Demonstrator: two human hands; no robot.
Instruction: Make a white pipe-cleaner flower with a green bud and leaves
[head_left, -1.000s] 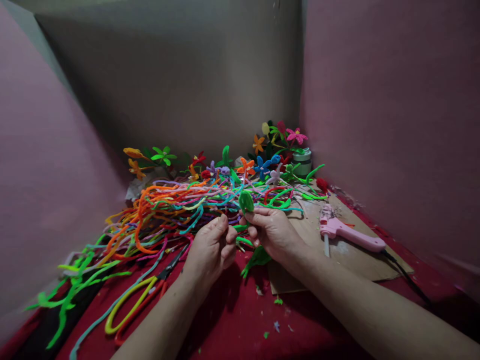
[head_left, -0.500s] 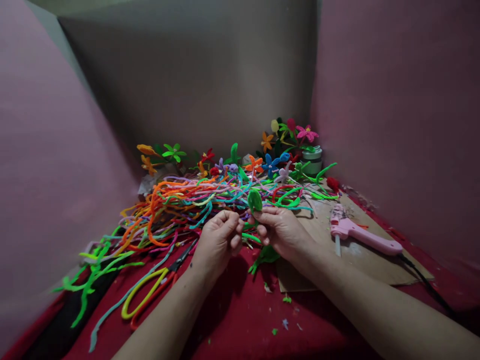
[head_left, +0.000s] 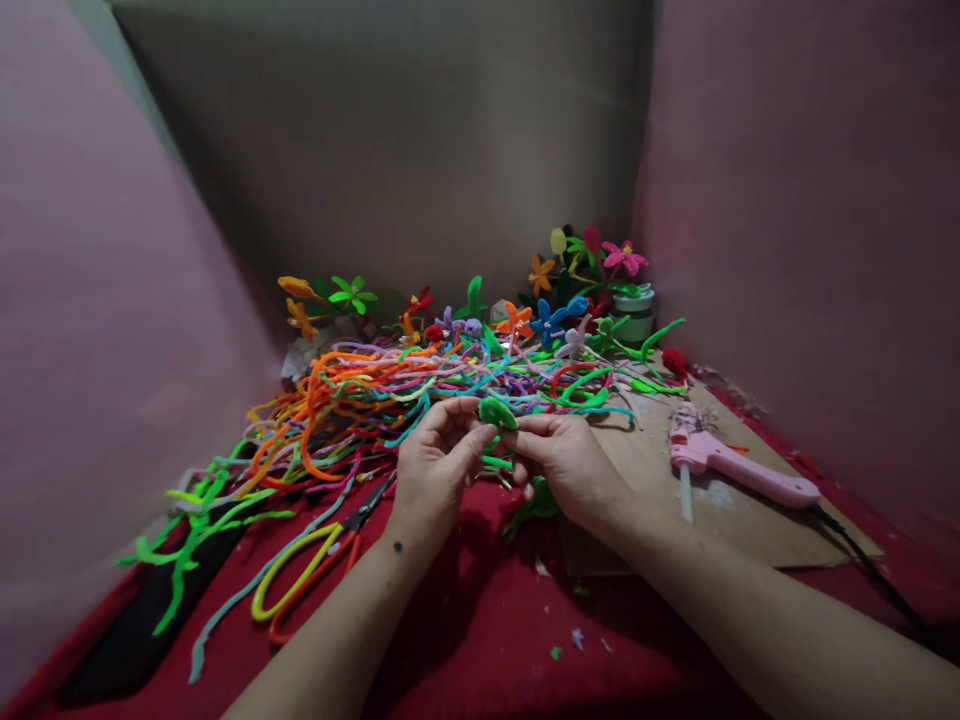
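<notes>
A small green fuzzy piece (head_left: 497, 412) is pinched between my two hands at the middle of the view. My left hand (head_left: 442, 458) has its thumb and fingers closed on the left side of it. On its right side, my right hand (head_left: 564, 455) grips it at the lower edge between thumb and fingers. Behind the hands lies a heap of coloured pipe cleaners (head_left: 360, 385). More green fuzzy pieces (head_left: 536, 508) lie on the red cloth (head_left: 480, 640), just below my right hand.
Scissors with yellow and orange handles (head_left: 300, 570) lie left of my left forearm. A pink glue gun (head_left: 742, 470) with a black cord rests on cardboard (head_left: 637, 540) at the right. Fuzzy flowers (head_left: 550, 320) and a pale green pot (head_left: 634, 312) stand behind the heap.
The green piece has tilted over and sits lower. My left hand has moved in and taken hold of it; before, only my right hand held it. The view has shifted slightly.
</notes>
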